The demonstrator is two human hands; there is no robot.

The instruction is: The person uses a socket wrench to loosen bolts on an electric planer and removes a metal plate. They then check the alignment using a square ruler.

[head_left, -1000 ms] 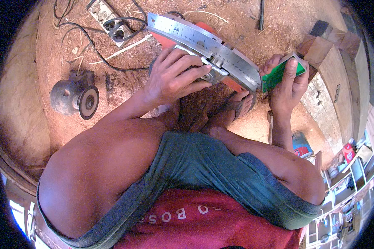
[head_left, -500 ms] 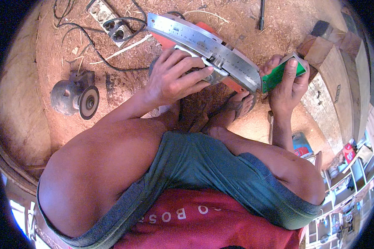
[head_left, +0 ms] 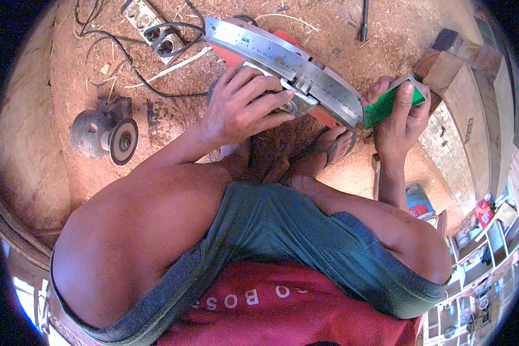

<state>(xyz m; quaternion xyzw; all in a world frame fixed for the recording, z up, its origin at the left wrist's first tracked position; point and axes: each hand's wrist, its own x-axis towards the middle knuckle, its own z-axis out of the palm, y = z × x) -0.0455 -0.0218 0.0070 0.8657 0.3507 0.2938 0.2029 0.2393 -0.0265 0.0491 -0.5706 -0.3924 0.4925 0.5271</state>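
Observation:
My right hand (head_left: 401, 124) is closed round the green handle of a try square (head_left: 380, 109), its thumb lying along the handle. The long steel ruled blade of the square stretches far to the left, over an orange power tool with a metal base, which looks like an electric planer (head_left: 327, 118). My left hand (head_left: 245, 104) grips the planer's near side, fingers curled over its metal part and fingertips close below the blade. The blade and my fingers hide much of the planer's body.
A bench grinder (head_left: 101, 135) with a disc sits on the dusty floor at left. Behind it are a power strip (head_left: 150, 29) and looping black cables (head_left: 127, 63). Wooden beams (head_left: 455, 86) lie at right. My sandalled foot (head_left: 334, 144) is just below the planer.
Almost nothing differs. Both hands keep their holds, and the blade lies over the planer as before, with only a very slight shift.

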